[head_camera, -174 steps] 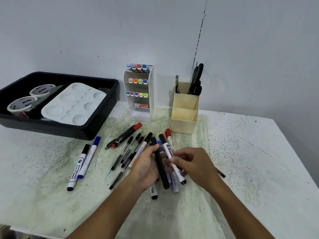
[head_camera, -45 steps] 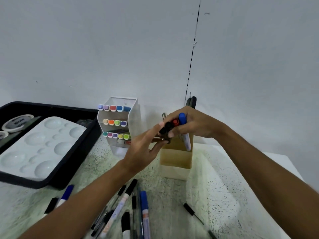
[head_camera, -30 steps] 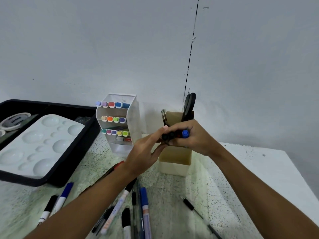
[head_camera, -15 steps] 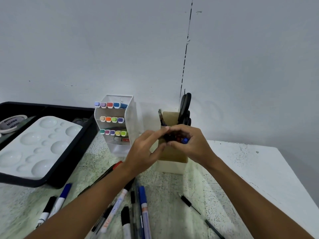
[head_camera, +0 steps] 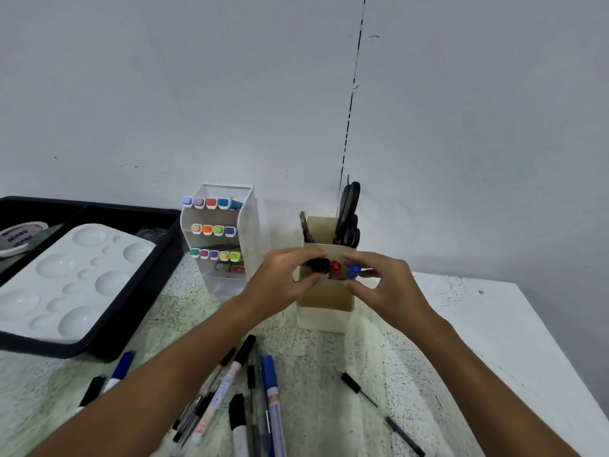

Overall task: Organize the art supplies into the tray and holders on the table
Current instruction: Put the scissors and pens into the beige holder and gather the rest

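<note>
Since half a second ago the bundle of markers has been lowered further into the cream holder (head_camera: 324, 306), and the two hands have been drawn slightly apart, so that three caps are now exposed between them. The black-capped marker (head_camera: 319, 266) is pinched at its cap between the thumb and curled fingers of the left hand (head_camera: 280, 285). The blue-capped marker (head_camera: 354, 271) is pinched in the same way by the right hand (head_camera: 385, 285). The red-capped marker (head_camera: 335, 269) is seen upright between the two; whether it is touched by either grip cannot be told. All three are set in the holder's middle compartment, and black scissors (head_camera: 348, 216) are seen in the rear one. To the left, a white rack (head_camera: 245, 232) is filled with rows of coloured markers, and a black tray (head_camera: 99, 344) is occupied by a white palette (head_camera: 69, 275) and a tape roll (head_camera: 18, 237). Loose pens and markers (head_camera: 270, 390) are scattered on the speckled desk (head_camera: 478, 341) below the forearms, with one thin black pen (head_camera: 379, 410) lying apart to the right.
</note>
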`<state>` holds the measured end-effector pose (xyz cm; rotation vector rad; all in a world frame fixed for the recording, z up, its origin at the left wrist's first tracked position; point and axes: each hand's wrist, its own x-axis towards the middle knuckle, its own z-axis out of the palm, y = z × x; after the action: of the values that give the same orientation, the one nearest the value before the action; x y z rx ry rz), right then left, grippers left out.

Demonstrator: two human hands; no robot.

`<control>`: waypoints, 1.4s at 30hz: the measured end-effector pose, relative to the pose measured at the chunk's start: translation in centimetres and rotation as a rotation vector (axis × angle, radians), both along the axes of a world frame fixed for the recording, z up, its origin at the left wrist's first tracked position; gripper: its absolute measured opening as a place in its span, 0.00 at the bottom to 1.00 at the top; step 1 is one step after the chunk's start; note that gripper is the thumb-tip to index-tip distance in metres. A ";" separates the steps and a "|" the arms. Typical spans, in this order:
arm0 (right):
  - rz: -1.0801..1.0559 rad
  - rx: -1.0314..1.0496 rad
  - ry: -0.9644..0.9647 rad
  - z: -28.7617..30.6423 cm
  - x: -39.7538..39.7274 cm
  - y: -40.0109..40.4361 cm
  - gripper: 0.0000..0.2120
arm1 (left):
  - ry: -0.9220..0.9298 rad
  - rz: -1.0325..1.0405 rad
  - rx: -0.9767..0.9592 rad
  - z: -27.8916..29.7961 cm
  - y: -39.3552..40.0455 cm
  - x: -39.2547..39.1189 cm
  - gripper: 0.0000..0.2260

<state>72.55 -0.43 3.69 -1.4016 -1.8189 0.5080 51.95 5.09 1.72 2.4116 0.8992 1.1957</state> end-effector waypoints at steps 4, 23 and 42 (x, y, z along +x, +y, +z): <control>-0.001 -0.053 -0.075 0.9 -0.6 0.3 0.20 | -0.037 -0.011 -0.081 0.4 0.3 0.2 0.18; -0.097 0.040 -0.279 -0.1 -2.6 1.5 0.10 | 0.001 -0.043 -0.121 1.4 0.1 0.3 0.15; -0.068 -0.017 -0.151 -0.3 -4.0 1.5 0.10 | 0.113 0.099 -0.049 1.5 -0.1 -1.2 0.13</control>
<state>68.59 1.07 3.35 -1.5442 -1.8818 0.3920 50.76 4.99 3.25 2.4416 1.0805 1.0667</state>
